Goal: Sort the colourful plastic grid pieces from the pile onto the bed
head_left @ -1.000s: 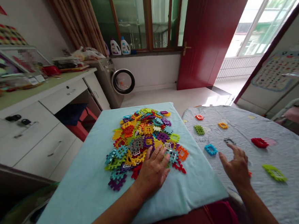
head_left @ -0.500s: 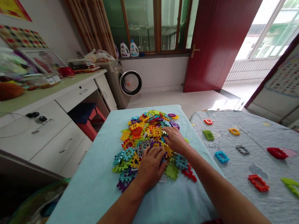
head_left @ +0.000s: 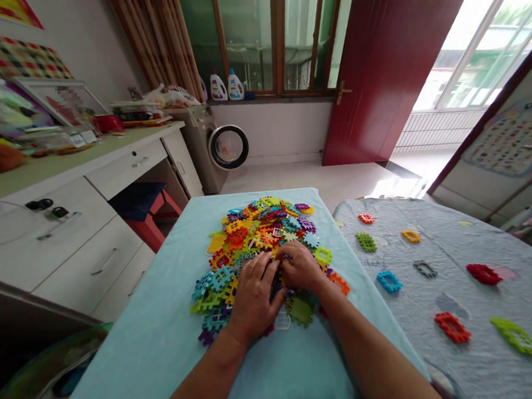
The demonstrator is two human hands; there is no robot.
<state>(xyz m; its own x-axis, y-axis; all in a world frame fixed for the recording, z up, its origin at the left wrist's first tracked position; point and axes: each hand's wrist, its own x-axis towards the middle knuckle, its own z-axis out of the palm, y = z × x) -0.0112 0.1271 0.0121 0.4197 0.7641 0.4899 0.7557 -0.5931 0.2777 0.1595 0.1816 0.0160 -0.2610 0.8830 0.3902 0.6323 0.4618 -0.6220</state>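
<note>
A heap of colourful plastic interlocking building pieces (head_left: 236, 238) with toothed edges lies on the table's light blue cloth (head_left: 161, 334). My left hand (head_left: 253, 293) rests over the near part of the heap, its fingers stretched out and slightly apart. Right beside it, my right hand (head_left: 302, 269) reaches into the middle of the heap with curled fingers; the tips are hidden, and I cannot make out what they hold. A lime green square piece (head_left: 301, 311) and a white window-like piece (head_left: 282, 320) lie close below the hands. An orange piece (head_left: 340, 283) sits right of my right hand.
On the grey-blue patterned cloth (head_left: 395, 348) to the right lie several separate frame pieces, among them a blue frame (head_left: 389, 282) and a red frame (head_left: 452, 327). At left stand a drawer desk (head_left: 74, 255) and a stool (head_left: 146, 217); behind is a washing machine (head_left: 205, 149), its door open.
My right hand has drawn back towards me, closer to my left hand, and pieces at the heap's right side have shifted. The whole view has moved slightly.
</note>
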